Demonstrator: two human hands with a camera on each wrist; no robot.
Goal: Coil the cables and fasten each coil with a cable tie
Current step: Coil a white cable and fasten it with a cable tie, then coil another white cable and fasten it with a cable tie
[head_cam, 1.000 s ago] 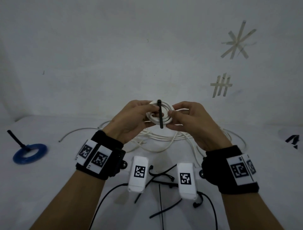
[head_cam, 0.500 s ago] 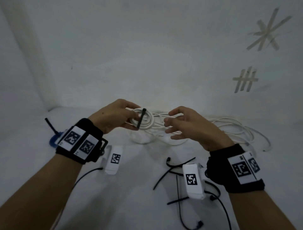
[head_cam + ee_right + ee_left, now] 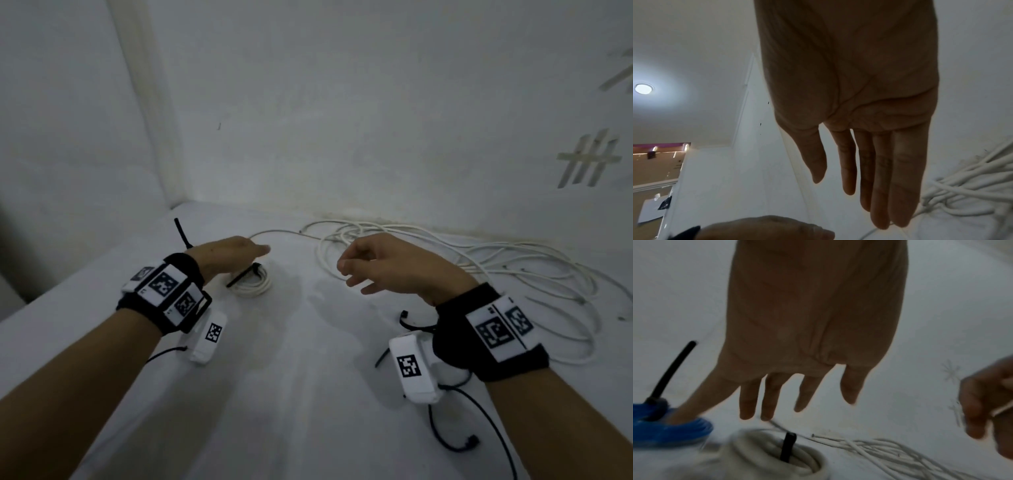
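A small white coil [image 3: 251, 284] bound with a black cable tie [image 3: 241, 275] lies on the white table. My left hand [image 3: 255, 251] hovers just above it, fingers straight and holding nothing. In the left wrist view the same white coil [image 3: 777, 456] sits under the left hand's fingertips [image 3: 746, 413], beside a tied blue coil [image 3: 670, 430]. My right hand [image 3: 356, 270] hangs empty over the table, fingers relaxed, near the loose white cable [image 3: 479, 260]. In the right wrist view the right hand [image 3: 869, 178] is open.
The loose white cable spreads in wide loops along the back wall to the right. Spare black cable ties [image 3: 412, 323] lie near my right wrist. The tail of the blue coil's tie [image 3: 181, 233] sticks up behind my left wrist. A wall corner [image 3: 154, 137] stands at the left.
The left hand carried the tied white coil left, set it on the table and let go. The right hand released it and drew back. The view swung left.
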